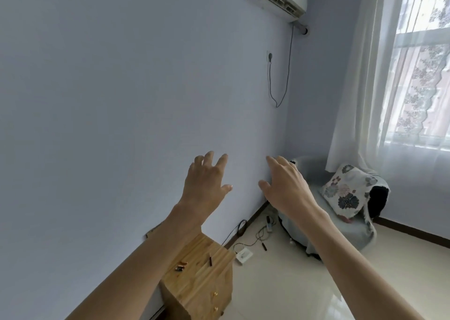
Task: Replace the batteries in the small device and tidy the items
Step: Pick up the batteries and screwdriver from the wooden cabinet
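We see soft daylight from the curtained window (423,76), overexposed there, glare on the floor tiles (304,295), wide-angle bending at edges, slight overall softness

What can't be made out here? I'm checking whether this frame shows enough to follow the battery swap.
Head view only:
- The small device: not identifiable anywhere.
- Batteries on the wooden cabinet: too small to count or type.
- Cabinet's near-left part: hidden behind the left forearm.
- Left hand and right hand: open, empty; palms face away.
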### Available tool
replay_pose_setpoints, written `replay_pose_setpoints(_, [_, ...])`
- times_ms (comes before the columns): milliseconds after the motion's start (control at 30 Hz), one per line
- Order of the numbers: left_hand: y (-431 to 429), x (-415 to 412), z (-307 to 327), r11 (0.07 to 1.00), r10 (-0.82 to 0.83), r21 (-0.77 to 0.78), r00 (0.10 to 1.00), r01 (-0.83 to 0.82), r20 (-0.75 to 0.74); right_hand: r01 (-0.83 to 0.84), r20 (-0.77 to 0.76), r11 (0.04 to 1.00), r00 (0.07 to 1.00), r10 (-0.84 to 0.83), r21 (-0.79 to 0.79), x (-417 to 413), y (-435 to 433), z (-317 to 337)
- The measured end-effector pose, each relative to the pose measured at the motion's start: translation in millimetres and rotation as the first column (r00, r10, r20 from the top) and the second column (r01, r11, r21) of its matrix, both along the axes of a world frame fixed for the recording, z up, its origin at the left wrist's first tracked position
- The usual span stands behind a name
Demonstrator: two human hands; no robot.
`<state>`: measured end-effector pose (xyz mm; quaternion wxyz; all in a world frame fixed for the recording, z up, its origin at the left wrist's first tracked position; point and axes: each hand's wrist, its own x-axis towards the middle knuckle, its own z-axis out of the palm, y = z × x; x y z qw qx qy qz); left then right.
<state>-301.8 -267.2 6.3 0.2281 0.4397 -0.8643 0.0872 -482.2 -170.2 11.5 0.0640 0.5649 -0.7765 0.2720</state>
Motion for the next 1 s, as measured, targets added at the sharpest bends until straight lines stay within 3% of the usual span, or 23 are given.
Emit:
replay_pose_setpoints(600, [-244.4,8.1,-40.4,0.969,0.247,-0.024,0.969,-0.248,-0.006,-0.217,-0.061,0.974,0.973,0.221,0.063,-23.0,-283.2,-39.5])
replay_pose_setpoints(1000, [-378.6,14.9,-97.5,0.913,0.404,0.022,0.909,-0.408,0.102,-0.375,-0.006,0.908,0.924,0.382,0.189,-29.3,-460.2,-107.1])
